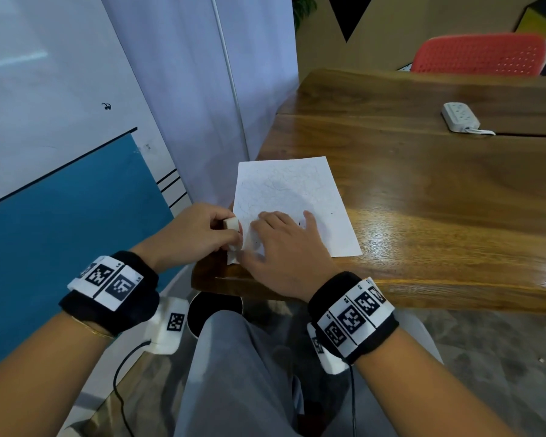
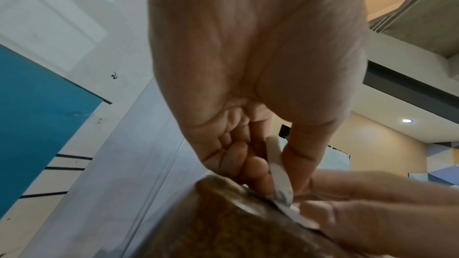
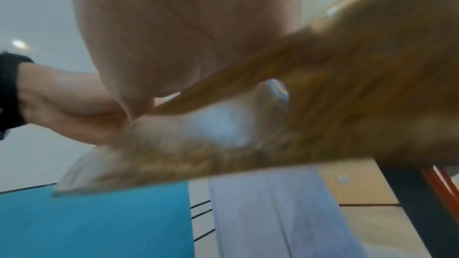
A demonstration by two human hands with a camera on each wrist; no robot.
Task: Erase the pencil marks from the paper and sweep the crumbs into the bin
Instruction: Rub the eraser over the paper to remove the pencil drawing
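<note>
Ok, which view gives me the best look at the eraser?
The left wrist view: the eraser shows edge-on, pinched in the left hand, its grey tip on the paper. The head view shows only its top end. The right wrist view is too blurred.

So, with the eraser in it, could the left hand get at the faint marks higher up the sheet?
Probably yes. The left hand pinches the eraser at the paper's near left edge; the upper sheet lies bare. The right hand presses flat on the lower part only, leaving the way free.
</note>
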